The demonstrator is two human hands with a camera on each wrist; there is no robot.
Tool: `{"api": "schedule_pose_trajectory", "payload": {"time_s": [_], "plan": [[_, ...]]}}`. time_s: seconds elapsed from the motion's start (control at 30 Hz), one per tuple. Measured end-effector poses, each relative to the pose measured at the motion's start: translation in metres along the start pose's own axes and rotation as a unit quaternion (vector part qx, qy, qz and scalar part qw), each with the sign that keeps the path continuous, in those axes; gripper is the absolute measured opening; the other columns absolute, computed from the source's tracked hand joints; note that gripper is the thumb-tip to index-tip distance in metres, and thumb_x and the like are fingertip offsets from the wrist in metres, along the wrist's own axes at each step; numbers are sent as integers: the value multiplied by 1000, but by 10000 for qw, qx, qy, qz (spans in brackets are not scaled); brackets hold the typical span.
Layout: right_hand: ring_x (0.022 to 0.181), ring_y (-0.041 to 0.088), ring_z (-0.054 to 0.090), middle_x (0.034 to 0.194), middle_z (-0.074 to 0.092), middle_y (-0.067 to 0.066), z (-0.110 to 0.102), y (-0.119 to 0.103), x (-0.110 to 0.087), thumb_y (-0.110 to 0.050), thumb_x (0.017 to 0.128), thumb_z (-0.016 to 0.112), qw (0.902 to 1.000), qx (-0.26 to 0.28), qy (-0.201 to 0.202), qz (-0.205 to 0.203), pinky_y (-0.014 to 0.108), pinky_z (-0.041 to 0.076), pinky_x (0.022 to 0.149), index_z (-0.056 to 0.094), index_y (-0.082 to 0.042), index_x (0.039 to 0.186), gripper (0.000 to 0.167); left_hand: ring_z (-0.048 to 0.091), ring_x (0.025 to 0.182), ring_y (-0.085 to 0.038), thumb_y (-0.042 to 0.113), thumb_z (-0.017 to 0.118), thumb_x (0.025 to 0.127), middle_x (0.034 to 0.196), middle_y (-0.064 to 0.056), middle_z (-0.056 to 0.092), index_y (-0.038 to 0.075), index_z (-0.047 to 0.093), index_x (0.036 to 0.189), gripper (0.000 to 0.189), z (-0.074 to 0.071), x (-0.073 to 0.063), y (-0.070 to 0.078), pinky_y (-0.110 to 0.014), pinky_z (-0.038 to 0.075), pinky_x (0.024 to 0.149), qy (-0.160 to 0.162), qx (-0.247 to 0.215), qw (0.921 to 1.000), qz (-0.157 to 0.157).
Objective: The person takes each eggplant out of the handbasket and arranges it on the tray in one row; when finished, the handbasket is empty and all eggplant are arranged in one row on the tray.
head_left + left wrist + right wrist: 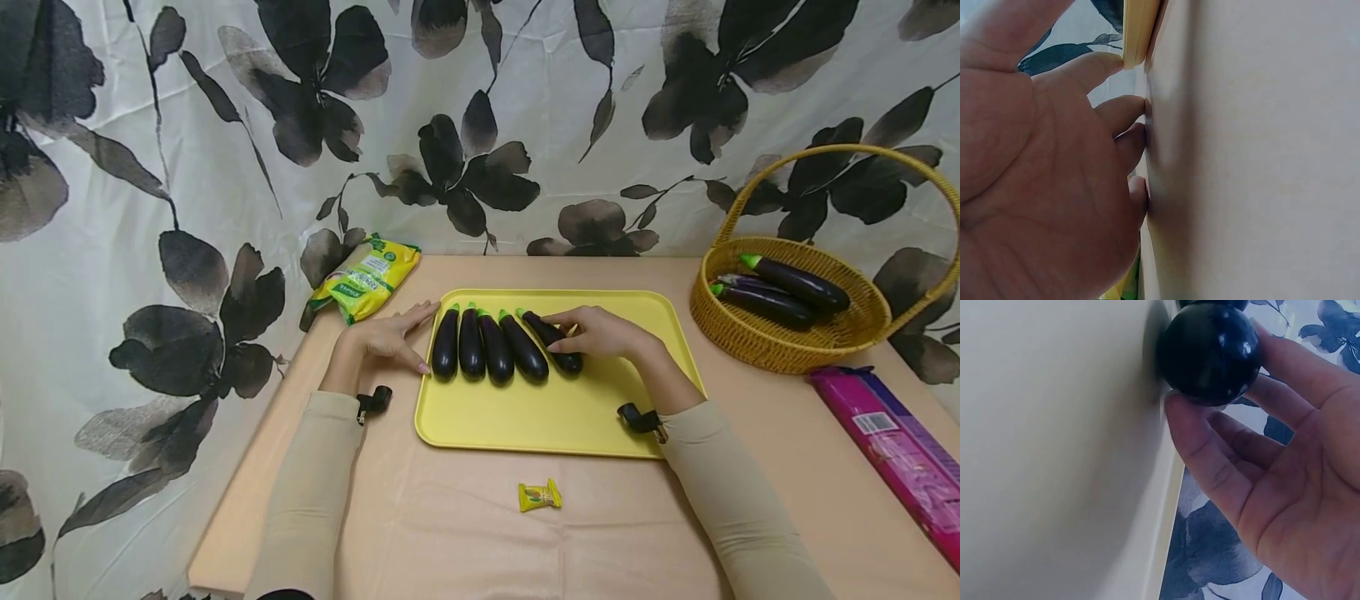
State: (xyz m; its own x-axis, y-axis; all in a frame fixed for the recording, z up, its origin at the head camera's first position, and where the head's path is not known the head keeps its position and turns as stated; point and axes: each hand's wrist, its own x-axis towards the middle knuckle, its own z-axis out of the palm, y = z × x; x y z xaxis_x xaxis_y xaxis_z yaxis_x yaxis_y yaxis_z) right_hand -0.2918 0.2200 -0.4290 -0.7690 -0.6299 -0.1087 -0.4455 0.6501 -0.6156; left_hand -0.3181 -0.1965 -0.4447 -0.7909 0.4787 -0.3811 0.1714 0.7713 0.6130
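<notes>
Several dark eggplants (496, 348) lie side by side on a yellow tray (600, 417), their green stem ends toward the far edge. My right hand (600, 333) grips the rightmost eggplant (566, 361), which slants beside the row. In the right wrist view the thumb and fingers are around the glossy round end of that eggplant (1210, 356), low over the tray. At the tray's left edge is my left hand (378, 342), fingers spread. Its fingertips rest on the table and touch the tray's rim (1138, 37) in the left wrist view.
A wicker basket (750, 354) with a tall handle and several eggplants stands at the right, near a pink-purple package (892, 450). A yellow-green packet (367, 279) lies behind my left hand. One small yellow wrapped candy (539, 497) is in front of the tray.
</notes>
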Motion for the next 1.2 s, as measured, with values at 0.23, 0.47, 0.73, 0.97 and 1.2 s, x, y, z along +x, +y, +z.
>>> {"api": "schedule_pose_trajectory", "payload": {"time_s": [0.23, 0.47, 0.73, 0.97, 1.2], "plan": [[67, 14, 52, 93, 65, 5, 2, -2, 1, -30, 99, 73, 9999, 135, -96, -40, 30, 43, 64, 52, -10, 154, 62, -11, 163, -30, 54, 98, 61, 177, 3, -4, 39, 11, 168, 138, 0, 0, 0, -63, -4, 129, 22, 66, 10000, 6], [68, 17, 59, 104, 72, 6, 3, -5, 1, -29, 99, 73, 9996, 248, -147, -18, 31, 50, 64, 52, -10, 154, 62, -11, 163, -30, 52, 98, 62, 177, 3, -4, 39, 11, 168, 138, 0, 1, -1, -63, -5, 129, 3, 6, 10000, 1], [81, 20, 63, 116, 75, 10, 2, -4, -3, -36, 101, 70, 9999, 111, 10, -47, 32, 49, 71, 55, -7, 151, 60, -10, 163, -30, 56, 98, 60, 177, 4, -3, 41, 11, 167, 139, -1, 1, -3, -63, -4, 129, 37, 124, 9999, -5], [107, 26, 66, 130, 71, 15, -6, -4, -11, -36, 103, 67, 9979, -10, 641, 50, 40, 52, 86, 58, -8, 148, 54, -11, 163, -31, 55, 97, 62, 177, 3, -4, 39, 10, 168, 138, -1, 2, -4, -63, -4, 129, 25, 144, 9999, 46], [110, 30, 68, 139, 67, 17, -20, -4, -22, -30, 104, 66, 9898, -135, 1420, -46, 45, 55, 88, 63, -7, 144, 47, -10, 163, -30, 55, 97, 62, 177, 3, -4, 39, 11, 168, 137, 0, 1, -2, -62, -4, 129, 24, 111, 9999, 36]]}}
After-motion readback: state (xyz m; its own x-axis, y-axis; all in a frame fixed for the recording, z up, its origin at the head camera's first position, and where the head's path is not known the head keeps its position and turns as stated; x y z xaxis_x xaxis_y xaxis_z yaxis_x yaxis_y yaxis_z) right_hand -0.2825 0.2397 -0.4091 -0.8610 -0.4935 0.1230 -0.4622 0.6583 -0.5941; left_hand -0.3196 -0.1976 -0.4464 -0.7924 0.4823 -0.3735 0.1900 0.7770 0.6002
